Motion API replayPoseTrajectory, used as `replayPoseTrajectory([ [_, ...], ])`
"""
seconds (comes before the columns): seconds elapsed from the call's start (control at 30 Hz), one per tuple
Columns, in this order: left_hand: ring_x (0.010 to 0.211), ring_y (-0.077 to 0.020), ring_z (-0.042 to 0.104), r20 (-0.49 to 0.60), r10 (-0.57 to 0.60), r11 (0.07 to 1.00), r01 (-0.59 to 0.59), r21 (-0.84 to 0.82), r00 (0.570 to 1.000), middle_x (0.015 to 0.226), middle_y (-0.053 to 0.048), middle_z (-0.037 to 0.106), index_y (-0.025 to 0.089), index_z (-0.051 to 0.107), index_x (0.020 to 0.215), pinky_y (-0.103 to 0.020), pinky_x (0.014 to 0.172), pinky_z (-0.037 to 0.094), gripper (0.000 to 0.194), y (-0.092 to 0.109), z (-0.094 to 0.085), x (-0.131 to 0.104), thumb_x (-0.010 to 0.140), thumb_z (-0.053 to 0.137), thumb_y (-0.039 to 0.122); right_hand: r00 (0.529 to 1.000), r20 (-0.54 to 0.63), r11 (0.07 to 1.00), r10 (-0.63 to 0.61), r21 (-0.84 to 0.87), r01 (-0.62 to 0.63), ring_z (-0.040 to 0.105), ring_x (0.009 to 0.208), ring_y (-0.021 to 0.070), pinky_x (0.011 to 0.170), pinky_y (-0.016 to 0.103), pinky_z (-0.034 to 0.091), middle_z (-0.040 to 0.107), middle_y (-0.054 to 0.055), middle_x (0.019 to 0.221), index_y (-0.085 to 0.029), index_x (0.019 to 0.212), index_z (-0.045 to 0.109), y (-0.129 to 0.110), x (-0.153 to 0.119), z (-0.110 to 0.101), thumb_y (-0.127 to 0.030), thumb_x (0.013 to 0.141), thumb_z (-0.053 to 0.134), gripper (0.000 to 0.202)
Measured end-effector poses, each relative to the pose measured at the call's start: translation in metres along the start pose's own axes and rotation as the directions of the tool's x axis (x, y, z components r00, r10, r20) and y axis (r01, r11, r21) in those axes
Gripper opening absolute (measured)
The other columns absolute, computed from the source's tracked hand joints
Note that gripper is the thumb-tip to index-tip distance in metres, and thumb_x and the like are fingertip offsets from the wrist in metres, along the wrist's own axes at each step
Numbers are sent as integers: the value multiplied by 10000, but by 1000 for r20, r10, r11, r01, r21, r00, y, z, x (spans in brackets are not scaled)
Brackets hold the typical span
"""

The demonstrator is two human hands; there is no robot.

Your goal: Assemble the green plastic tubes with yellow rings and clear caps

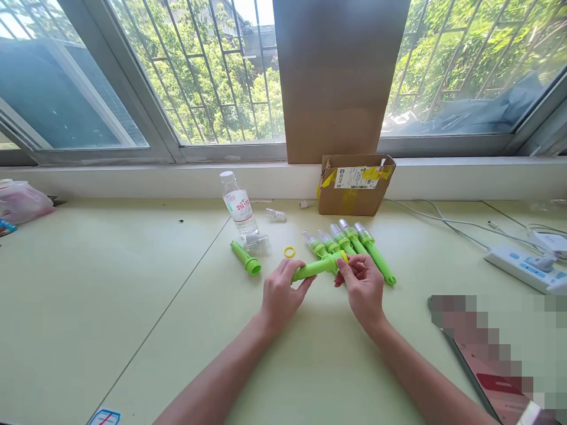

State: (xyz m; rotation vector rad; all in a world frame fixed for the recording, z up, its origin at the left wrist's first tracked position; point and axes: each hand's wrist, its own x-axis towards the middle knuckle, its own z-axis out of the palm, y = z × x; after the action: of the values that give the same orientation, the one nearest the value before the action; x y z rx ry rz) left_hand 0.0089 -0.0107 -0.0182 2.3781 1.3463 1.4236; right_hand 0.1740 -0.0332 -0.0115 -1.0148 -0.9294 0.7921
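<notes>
While the bright-green plastic tube (315, 269) is gripped by the left hand (280, 293), the thin yellow plastic ring (344, 256) pinched by the right hand (367, 290) is best kept level.

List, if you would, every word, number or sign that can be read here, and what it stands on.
None can be quoted with certainty.
Bottle: red characters, too blurred.
Cardboard box: label print, too small.
Power strip: blue marks, too small.
Blue-edged sticker: marks, cut off, unreadable.
</notes>
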Motion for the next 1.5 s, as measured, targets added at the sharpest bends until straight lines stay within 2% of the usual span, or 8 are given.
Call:
replayPoseTrajectory([
  [0.1, 673, -127, 607, -8, 23, 1000, -23, -18, 1000, 801, -16, 647, 208, 589, 901, -218, 556, 456, 161, -2, -1, -1, 797, 665, 303, 999, -26, 999, 34, -5, -34, 569, 421, 115, 424, 259, 507, 599, -43, 621, -212, 777, 461, 4, -3, 1, -367, 783, 709, 292],
  [0.3, 701, -127, 624, 53, -16, 999, 18, -44, 998, 828, -29, 675, 209, 626, 900, -207, 537, 463, 144, -5, -4, -1, 804, 659, 310, 994, -65, 995, 86, -53, -90, 595, 452, 115, 427, 256, 513, 591, -42, 726, -229, 886, 426, 13, -15, 8, -421, 822, 652, 303],
  [0.53, 630, -108, 589, 100, -18, 997, 26, -79, 995, 807, -24, 666, 198, 630, 885, -196, 491, 437, 150, -4, -1, 0, 797, 663, 316, 984, -73, 983, 160, -78, -165, 598, 467, 106, 433, 238, 508, 552, -55, 722, -229, 861, 421, 12, -14, 3, -455, 821, 641, 318],
  [0.73, 647, -112, 607, 88, 21, 996, -13, -90, 996, 791, -27, 666, 196, 631, 872, -194, 493, 440, 143, -2, -1, -1, 796, 664, 312, 988, -58, 985, 146, -83, -150, 597, 474, 117, 422, 236, 500, 559, -52, 685, -222, 837, 443, 6, -17, -6, -448, 798, 672, 324],
  [1.0, 679, -135, 650, 106, 51, 998, -47, -39, 993, 813, -43, 707, 204, 643, 919, -218, 529, 468, 154, 1, -6, 0, 809, 653, 311, 992, -71, 991, 103, -76, -109, 612, 502, 129, 437, 250, 517, 650, 20, 784, -200, 823, 491, 6, -16, -10, -422, 755, 724, 329],
  [1.37, 537, -114, 581, 140, 146, 988, -152, 29, 979, 645, -20, 670, 168, 635, 859, -224, 513, 418, 211, 4, -5, -2, 806, 648, 372, 989, -73, 991, 129, -23, -131, 622, 484, 114, 461, 276, 560, 687, 87, 996, -197, 797, 466, 4, -14, -12, -435, 759, 714, 347],
  [1.5, 511, -105, 576, 126, 132, 991, -133, -4, 983, 640, -12, 680, 169, 634, 834, -223, 510, 421, 207, 6, -8, -1, 797, 655, 372, 993, -50, 994, 108, -24, -110, 626, 496, 114, 497, 299, 579, 677, 93, 1019, -193, 800, 476, -2, -17, -10, -409, 766, 716, 325],
])
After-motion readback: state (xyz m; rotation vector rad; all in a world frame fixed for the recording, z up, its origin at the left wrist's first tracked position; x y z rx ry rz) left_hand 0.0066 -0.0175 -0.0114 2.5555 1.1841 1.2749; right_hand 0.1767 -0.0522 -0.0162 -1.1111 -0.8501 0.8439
